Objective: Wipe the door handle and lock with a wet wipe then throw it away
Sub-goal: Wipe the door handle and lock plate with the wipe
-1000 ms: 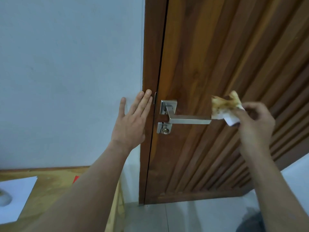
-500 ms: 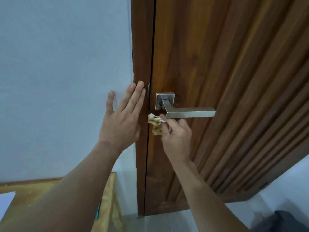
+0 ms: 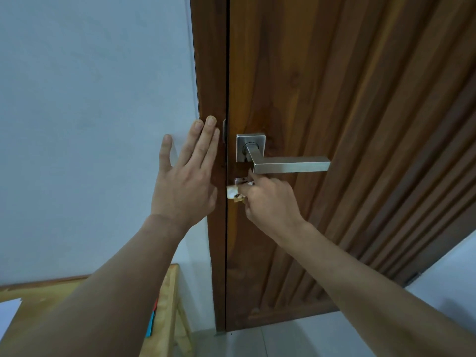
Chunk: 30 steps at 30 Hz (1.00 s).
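Observation:
A brushed-metal lever handle on a square plate sits on the brown wooden door. Just under it, the lock is mostly hidden by my right hand, which is shut on a stained, crumpled wet wipe pressed against the lock. My left hand lies flat and open, fingers together, on the wall and door frame to the left of the handle.
A light wooden table stands at the lower left against the pale wall, with a white sheet at its left edge. Grey tiled floor runs below the door. The door's grooved slats fill the right side.
My right hand carried the wipe from the lever's right end to the lock below the handle and now holds it there. My left hand stayed flat on the wall and frame.

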Motion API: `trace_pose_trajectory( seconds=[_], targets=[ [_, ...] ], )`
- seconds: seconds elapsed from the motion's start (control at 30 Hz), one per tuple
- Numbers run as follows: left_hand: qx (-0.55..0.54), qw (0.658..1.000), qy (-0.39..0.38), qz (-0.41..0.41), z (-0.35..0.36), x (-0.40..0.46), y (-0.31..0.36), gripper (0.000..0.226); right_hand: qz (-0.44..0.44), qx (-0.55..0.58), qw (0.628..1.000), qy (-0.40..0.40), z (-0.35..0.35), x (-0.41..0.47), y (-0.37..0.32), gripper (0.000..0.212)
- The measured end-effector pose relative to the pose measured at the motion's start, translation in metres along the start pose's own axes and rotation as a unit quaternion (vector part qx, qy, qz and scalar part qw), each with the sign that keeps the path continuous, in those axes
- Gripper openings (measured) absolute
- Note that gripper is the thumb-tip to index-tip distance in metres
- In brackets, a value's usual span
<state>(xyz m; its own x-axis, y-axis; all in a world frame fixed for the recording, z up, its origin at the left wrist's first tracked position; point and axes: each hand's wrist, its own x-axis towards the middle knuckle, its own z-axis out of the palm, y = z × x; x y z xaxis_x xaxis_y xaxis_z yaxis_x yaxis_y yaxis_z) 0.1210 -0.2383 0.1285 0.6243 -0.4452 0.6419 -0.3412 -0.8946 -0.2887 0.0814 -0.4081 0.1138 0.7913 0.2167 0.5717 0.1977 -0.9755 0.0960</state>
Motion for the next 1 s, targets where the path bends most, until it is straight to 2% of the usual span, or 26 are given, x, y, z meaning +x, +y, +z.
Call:
trace_pose_trajectory(
  seconds=[0.1,0.3,0.37,0.4,0.43,0.5,0.53,0.57,0.6,0.63,0.7,0.77,0.83,0.9,1.0],
  targets=[
    [-0.003,1.000,0.002,-0.001,0.000,0.000,0.001,0.090,0.046,0.027,0.999,-0.002,-0.005,0.000,-0.004,0.015],
    [0.007,1.000,0.005,0.003,0.004,0.000,0.000,0.089,0.044,0.042,0.997,0.036,0.021,-0.011,-0.012,0.017],
    [0.007,1.000,0.009,0.001,0.005,0.000,0.000,0.090,0.098,0.070,0.991,0.062,0.028,-0.011,-0.008,0.016],
    [0.007,1.000,0.011,0.000,0.006,0.000,0.000,0.090,0.156,0.113,0.978,0.082,0.028,-0.011,-0.006,0.016],
    [0.007,1.000,0.012,-0.001,0.006,0.000,0.001,0.091,0.238,0.172,0.950,0.104,0.026,-0.010,-0.003,0.016],
    [0.006,1.000,0.015,-0.003,0.008,0.000,0.001,0.091,0.402,0.304,0.848,0.164,0.021,-0.007,0.006,0.012],
    [0.006,1.000,0.016,-0.004,0.008,0.000,0.002,0.091,0.443,0.356,0.801,0.188,0.019,-0.006,0.009,0.009],
    [0.005,1.000,0.017,-0.004,0.008,0.000,0.002,0.091,0.457,0.393,0.771,0.207,0.016,-0.007,0.010,0.007],
    [0.002,1.000,0.018,-0.006,0.009,0.000,0.003,0.091,0.451,0.419,0.758,0.218,0.014,-0.009,0.007,0.006],
    [0.000,1.000,0.019,-0.008,0.009,0.000,0.003,0.092,0.430,0.423,0.768,0.218,0.014,-0.010,0.003,0.009],
    [0.000,1.000,0.020,-0.010,0.010,0.000,0.003,0.093,0.347,0.377,0.838,0.186,0.019,-0.010,-0.007,0.018],
    [0.001,1.000,0.021,-0.007,0.010,0.000,0.003,0.093,0.226,0.314,0.914,0.124,0.024,-0.004,-0.013,0.024],
    [0.003,1.000,0.021,-0.005,0.011,-0.001,0.002,0.092,0.121,0.225,0.963,0.081,0.025,0.004,-0.011,0.025],
    [0.006,1.000,0.018,-0.003,0.010,-0.001,0.001,0.092,0.066,0.141,0.986,0.066,0.019,0.007,-0.008,0.021],
    [0.003,1.000,0.016,0.000,0.011,-0.001,0.001,0.091,0.005,0.055,0.998,0.037,0.008,0.000,0.000,0.019]
  ],
)
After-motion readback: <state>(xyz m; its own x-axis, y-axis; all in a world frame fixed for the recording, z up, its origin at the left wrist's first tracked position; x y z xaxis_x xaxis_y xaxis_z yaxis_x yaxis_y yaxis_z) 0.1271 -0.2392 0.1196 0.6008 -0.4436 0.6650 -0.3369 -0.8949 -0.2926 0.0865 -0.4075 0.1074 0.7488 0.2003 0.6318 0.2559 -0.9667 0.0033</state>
